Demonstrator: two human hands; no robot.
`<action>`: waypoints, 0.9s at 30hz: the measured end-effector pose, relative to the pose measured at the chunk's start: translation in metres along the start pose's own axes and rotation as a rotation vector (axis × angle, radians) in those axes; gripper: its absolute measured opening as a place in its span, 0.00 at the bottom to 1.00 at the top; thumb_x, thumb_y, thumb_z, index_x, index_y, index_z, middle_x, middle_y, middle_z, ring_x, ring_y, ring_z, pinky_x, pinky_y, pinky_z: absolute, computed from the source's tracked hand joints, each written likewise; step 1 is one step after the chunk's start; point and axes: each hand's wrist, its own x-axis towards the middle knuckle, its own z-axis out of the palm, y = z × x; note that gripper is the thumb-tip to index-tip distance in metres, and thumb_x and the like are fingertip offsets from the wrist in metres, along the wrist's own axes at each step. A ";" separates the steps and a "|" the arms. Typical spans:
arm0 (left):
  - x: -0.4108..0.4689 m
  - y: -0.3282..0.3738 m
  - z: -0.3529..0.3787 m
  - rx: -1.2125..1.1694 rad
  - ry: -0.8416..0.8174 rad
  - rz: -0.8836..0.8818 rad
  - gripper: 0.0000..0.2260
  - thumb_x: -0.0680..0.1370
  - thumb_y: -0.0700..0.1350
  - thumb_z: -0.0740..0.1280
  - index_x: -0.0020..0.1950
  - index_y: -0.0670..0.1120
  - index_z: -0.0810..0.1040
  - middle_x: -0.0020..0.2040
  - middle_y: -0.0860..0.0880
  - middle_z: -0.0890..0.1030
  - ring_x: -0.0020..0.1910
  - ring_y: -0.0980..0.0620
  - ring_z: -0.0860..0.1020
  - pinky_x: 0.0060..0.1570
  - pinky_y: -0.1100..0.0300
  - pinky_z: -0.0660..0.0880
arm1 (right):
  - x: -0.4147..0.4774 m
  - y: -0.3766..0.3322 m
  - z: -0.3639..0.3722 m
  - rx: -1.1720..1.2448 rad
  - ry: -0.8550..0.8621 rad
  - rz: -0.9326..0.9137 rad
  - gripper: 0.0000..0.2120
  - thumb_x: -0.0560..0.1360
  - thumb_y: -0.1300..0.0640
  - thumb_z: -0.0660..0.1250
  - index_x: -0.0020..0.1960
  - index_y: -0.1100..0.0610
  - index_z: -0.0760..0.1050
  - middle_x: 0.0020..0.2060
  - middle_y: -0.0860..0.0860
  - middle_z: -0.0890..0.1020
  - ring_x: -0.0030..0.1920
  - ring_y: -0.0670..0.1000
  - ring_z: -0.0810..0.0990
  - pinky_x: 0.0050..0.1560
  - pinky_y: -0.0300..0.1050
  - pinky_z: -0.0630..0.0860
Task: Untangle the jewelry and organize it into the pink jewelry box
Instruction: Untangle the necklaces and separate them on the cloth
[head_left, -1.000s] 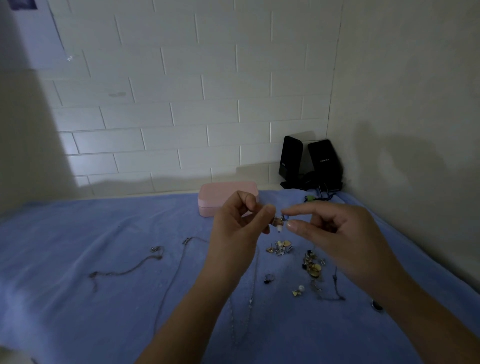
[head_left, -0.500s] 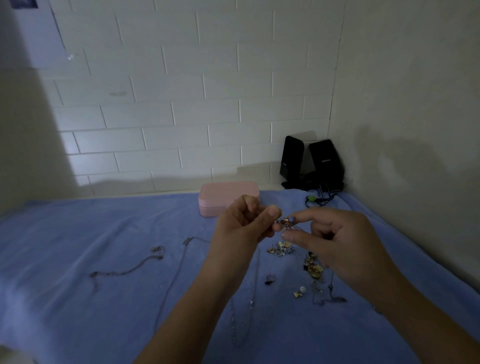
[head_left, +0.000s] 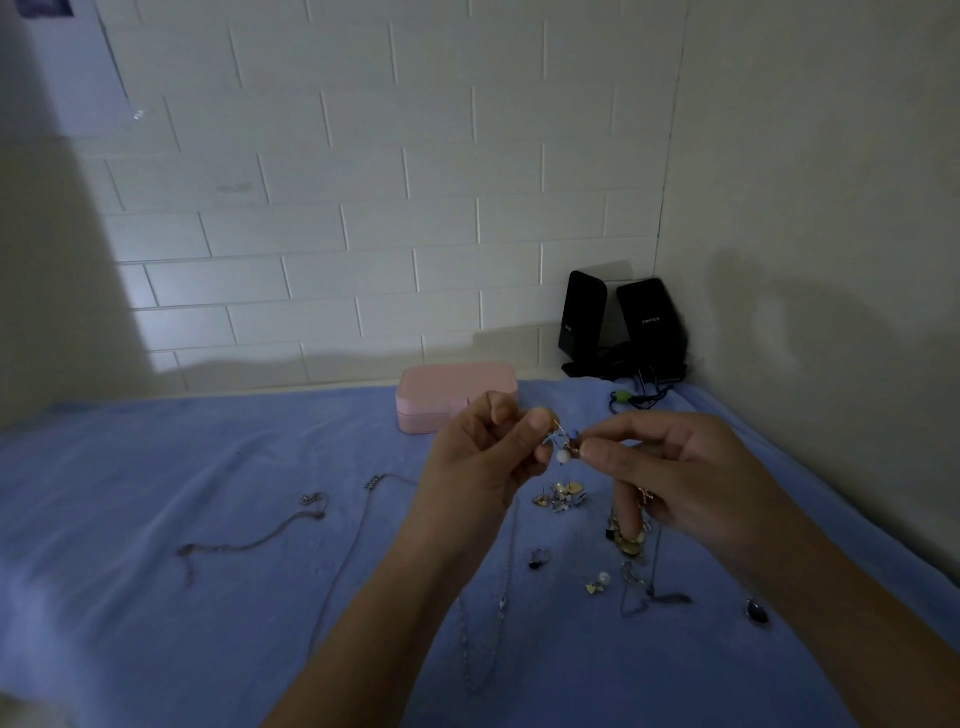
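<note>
A small knot of jewelry (head_left: 563, 448) is held in the air between both hands, above a blue cloth (head_left: 182, 623) and in front of the pink jewelry box (head_left: 457, 392). The knot is pinched on one side by the thumb and forefinger of the left hand (head_left: 475, 470), whose other fingers are curled toward the palm. On the other side it is pinched by the thumb and forefinger of the right hand (head_left: 680, 478), with the remaining fingers bent loosely downward. A white bead (head_left: 562, 457) is seen in the knot; in the dim light it cannot be told whether one piece or several are caught together.

The box is shut and is set at the far edge of the cloth, by the brick wall (head_left: 363, 208). More pieces are spread on the cloth below the hands: a cluster of small earrings (head_left: 561, 496), a heap of gold pieces (head_left: 629, 540) partly hidden by the right fingers, a dark ring (head_left: 537, 558), a pearl earring (head_left: 598, 581) and a dark pendant (head_left: 757, 614). A short chain (head_left: 249, 543) is laid well to the left, a long thin chain (head_left: 353, 551) beside it, and another chain (head_left: 501, 597) between the forearms. Two black speakers (head_left: 623, 325) are stood in the corner.
</note>
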 end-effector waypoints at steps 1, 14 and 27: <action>0.000 0.000 0.000 0.011 -0.003 0.002 0.12 0.73 0.39 0.69 0.36 0.47 0.66 0.34 0.50 0.79 0.32 0.55 0.75 0.43 0.61 0.75 | 0.000 0.000 -0.001 0.016 -0.003 0.010 0.07 0.67 0.54 0.67 0.40 0.55 0.82 0.21 0.58 0.77 0.17 0.46 0.65 0.19 0.34 0.60; -0.001 0.001 0.002 -0.085 -0.108 -0.047 0.09 0.73 0.38 0.63 0.34 0.48 0.71 0.35 0.49 0.78 0.35 0.54 0.78 0.41 0.63 0.76 | 0.003 0.008 -0.003 0.055 0.012 -0.132 0.07 0.62 0.54 0.70 0.38 0.55 0.84 0.39 0.53 0.84 0.42 0.45 0.82 0.45 0.33 0.76; -0.002 0.003 0.003 -0.217 -0.115 -0.179 0.06 0.73 0.35 0.66 0.39 0.45 0.73 0.36 0.48 0.80 0.31 0.55 0.77 0.32 0.66 0.74 | -0.002 0.005 -0.003 -0.156 -0.033 -0.175 0.06 0.69 0.48 0.73 0.39 0.50 0.83 0.30 0.57 0.80 0.26 0.53 0.75 0.31 0.47 0.72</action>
